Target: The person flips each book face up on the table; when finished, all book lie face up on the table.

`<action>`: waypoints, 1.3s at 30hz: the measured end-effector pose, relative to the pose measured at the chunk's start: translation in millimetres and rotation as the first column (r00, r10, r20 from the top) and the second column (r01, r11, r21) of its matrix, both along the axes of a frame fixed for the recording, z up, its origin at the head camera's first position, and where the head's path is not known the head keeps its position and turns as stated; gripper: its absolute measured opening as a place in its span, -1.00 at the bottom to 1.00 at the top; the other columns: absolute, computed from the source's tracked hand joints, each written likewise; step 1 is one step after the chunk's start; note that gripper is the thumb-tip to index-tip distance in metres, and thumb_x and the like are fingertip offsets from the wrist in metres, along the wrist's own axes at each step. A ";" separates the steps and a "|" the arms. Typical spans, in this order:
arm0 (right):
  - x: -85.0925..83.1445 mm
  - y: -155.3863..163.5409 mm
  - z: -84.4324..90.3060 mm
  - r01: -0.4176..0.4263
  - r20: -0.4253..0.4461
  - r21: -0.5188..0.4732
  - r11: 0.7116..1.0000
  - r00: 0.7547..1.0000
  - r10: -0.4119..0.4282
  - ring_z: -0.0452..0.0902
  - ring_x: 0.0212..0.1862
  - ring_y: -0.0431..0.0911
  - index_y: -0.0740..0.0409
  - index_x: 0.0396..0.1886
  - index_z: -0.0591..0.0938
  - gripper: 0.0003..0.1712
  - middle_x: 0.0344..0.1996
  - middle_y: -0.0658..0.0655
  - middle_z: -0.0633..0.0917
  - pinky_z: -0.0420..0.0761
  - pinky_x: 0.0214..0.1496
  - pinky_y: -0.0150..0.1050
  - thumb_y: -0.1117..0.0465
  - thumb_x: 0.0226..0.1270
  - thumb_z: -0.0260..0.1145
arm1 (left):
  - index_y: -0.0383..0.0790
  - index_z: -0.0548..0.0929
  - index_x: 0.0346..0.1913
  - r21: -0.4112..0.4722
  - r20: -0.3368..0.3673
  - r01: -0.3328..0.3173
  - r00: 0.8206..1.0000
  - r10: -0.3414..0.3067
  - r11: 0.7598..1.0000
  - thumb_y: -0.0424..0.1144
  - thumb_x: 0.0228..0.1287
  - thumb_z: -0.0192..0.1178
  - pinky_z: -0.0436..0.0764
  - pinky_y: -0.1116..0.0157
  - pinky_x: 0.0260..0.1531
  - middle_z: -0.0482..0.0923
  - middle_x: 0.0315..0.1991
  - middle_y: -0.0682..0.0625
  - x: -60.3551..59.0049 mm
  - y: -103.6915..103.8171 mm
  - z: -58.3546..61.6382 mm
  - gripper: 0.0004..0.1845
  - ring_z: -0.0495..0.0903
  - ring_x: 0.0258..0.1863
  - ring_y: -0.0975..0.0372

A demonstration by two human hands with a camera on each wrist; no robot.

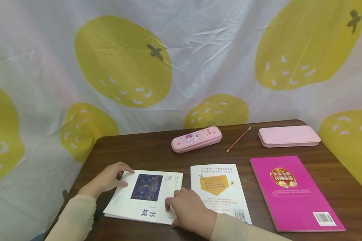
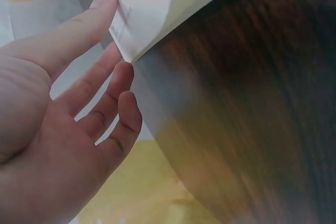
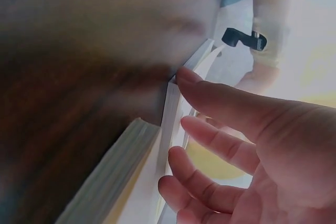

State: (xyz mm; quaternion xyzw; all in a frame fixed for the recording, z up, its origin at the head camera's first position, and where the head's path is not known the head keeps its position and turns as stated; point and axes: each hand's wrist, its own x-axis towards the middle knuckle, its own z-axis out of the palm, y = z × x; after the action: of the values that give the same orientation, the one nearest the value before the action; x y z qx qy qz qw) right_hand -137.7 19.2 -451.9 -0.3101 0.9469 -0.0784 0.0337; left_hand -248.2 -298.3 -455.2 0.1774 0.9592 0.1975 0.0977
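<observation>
A white magazine with a dark picture and blue characters on its cover lies near the front of the table, turned sideways. My left hand holds its left edge, thumb on the cover and fingertips at the edge in the left wrist view. At the right edge, my right hand grips the near corner, its thumb against the corner and its fingers curled over the side. Just right of that hand lies a white book with an orange panel and a barcode, partly covered by the right wrist and sleeve.
A magenta book lies at the right of the brown table. Along the back are a pink pencil case with a rabbit, a red pencil and a plain pink case. A fruit-print curtain hangs behind.
</observation>
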 end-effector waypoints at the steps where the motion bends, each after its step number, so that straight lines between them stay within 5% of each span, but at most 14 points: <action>1: -0.4 0.4 -0.3 0.001 0.001 -0.003 1.000 1.000 -0.001 0.48 -0.27 -0.16 -0.32 -0.27 0.69 -0.50 -0.38 -0.12 0.63 0.46 -0.24 -0.25 -0.23 -0.24 0.70 | -0.09 0.76 0.06 0.000 -0.002 -0.001 1.000 0.001 1.000 -0.37 0.08 0.55 0.52 0.12 -0.08 0.62 0.14 -0.09 0.4 0.1 -0.6 -0.56 0.49 -0.13 0.15; 8: -6.2 4.3 2.1 0.014 -0.033 -0.009 1.000 0.999 -0.014 0.48 -0.27 -0.13 -0.31 -0.28 0.71 -0.52 -0.37 -0.09 0.64 0.45 -0.29 -0.24 -0.15 -0.26 0.72 | -0.05 0.77 0.05 -0.023 0.003 -0.049 0.999 0.049 0.999 -0.31 0.06 0.57 0.54 0.13 -0.12 0.63 0.08 -0.06 5.4 -2.3 -0.9 -0.57 0.50 -0.13 0.15; 15: -18.0 5.6 6.9 0.054 -0.058 -0.021 0.998 0.997 -0.055 0.48 -0.31 -0.10 -0.27 -0.29 0.76 -0.65 -0.38 -0.03 0.65 0.45 -0.32 -0.22 0.22 -0.10 0.58 | -0.03 0.75 0.04 -0.068 -0.006 -0.062 0.998 0.062 0.996 -0.18 0.00 0.62 0.49 0.19 -0.29 0.62 0.03 -0.05 18.2 -11.2 1.5 -0.52 0.47 -0.28 0.18; 18: -24.3 4.7 8.0 0.083 -0.038 -0.045 0.996 0.996 -0.084 0.46 -0.31 -0.09 -0.25 -0.31 0.77 -0.65 -0.37 0.00 0.66 0.44 -0.31 -0.20 0.32 -0.03 0.49 | -0.01 0.75 0.00 -0.108 -0.023 -0.081 0.997 0.079 0.991 -0.11 -0.05 0.65 0.60 0.06 -0.21 0.64 0.02 -0.07 24.1 -12.7 4.7 -0.52 0.59 -0.21 0.10; 22: -30.9 6.7 8.4 0.143 -0.016 -0.049 0.988 0.989 -0.144 0.46 -0.28 -0.05 -0.20 -0.35 0.74 -0.69 -0.37 0.02 0.64 0.46 -0.26 -0.14 0.32 -0.06 0.48 | -0.02 0.75 -0.02 -0.130 -0.022 -0.129 0.992 0.127 0.983 -0.06 -0.06 0.65 0.62 -0.13 0.01 0.65 0.03 -0.11 31.6 -10.5 7.4 -0.52 0.64 0.04 -0.04; 28: -37.1 10.7 7.7 0.199 0.094 -0.041 0.979 0.976 -0.194 0.49 -0.25 -0.03 -0.16 -0.34 0.68 -0.62 -0.37 0.01 0.67 0.52 -0.21 -0.05 0.13 -0.19 0.67 | -0.04 0.77 0.03 -0.128 -0.012 -0.169 0.986 0.169 0.977 -0.09 0.01 0.62 0.60 -0.18 0.04 0.65 0.08 -0.14 38.4 -6.3 5.4 -0.53 0.63 0.13 -0.11; 39: -51.3 12.3 11.3 0.187 0.067 -0.081 0.979 0.981 -0.182 0.51 -0.26 0.00 -0.12 -0.30 0.73 -0.67 -0.31 0.04 0.75 0.53 -0.19 -0.06 0.26 -0.13 0.56 | 0.01 0.76 -0.08 -0.165 0.045 -0.265 0.960 0.275 0.950 0.02 -0.14 0.67 0.62 -0.14 -0.08 0.71 0.02 -0.14 51.0 -5.5 12.7 -0.50 0.66 0.01 -0.02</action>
State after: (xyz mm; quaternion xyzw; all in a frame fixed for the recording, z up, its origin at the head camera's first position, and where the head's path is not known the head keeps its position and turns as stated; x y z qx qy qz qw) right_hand -189.0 31.5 -440.7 -0.2195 0.9658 -0.1315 0.0407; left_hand -197.3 -303.8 -442.6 0.0295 0.9831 0.1387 0.1156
